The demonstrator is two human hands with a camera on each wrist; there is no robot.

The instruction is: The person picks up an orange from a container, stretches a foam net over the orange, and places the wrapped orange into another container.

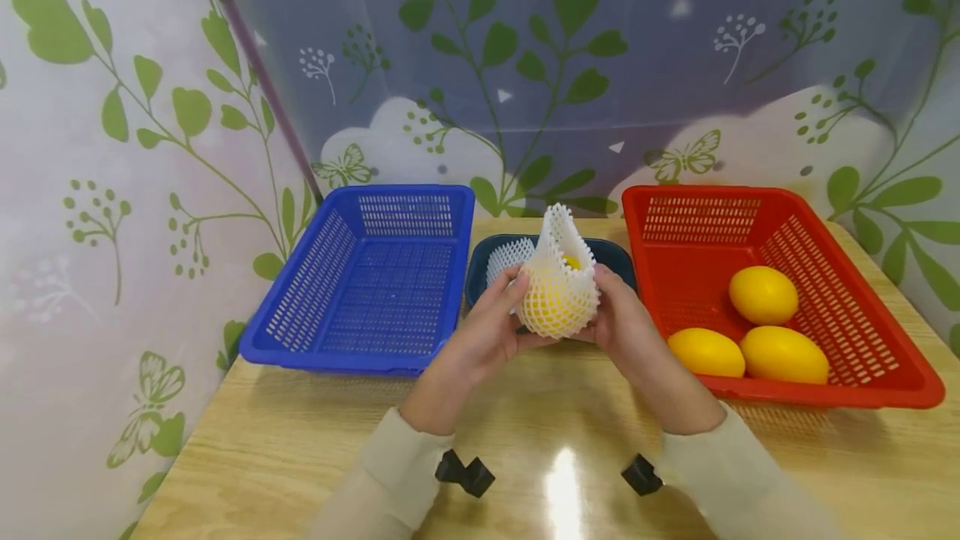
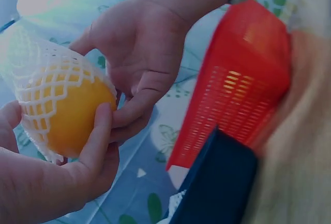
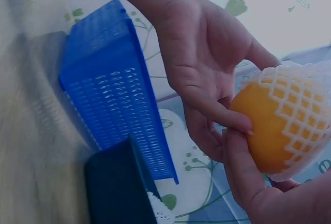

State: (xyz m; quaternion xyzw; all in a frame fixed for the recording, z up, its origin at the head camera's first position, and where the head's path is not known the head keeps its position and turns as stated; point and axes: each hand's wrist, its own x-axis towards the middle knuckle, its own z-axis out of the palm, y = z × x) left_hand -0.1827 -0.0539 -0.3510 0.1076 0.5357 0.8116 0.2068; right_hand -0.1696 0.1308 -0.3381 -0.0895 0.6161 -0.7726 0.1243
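A yellow, roundish fruit [image 1: 555,312] sits inside a white foam net sleeve [image 1: 557,232], held up over the table between both hands. My left hand [image 1: 489,319] grips its left side, and my right hand [image 1: 626,317] grips its right. In the left wrist view the fingertips of both hands meet against the bare underside of the fruit [image 2: 83,118]. The netting [image 3: 305,113] covers the rest, as the right wrist view shows. The sleeve's upper end stands up loose and open, with a bit of yellow showing through.
Behind the hands, a dark teal tray [image 1: 617,257] contains white foam netting [image 1: 510,257]. To its left stands a blue perforated basket [image 1: 390,290]. A red basket [image 1: 701,252] on the right holds three yellow fruits [image 1: 763,295]. Patterned cloth [image 1: 480,65] hangs behind the wooden table [image 1: 300,440].
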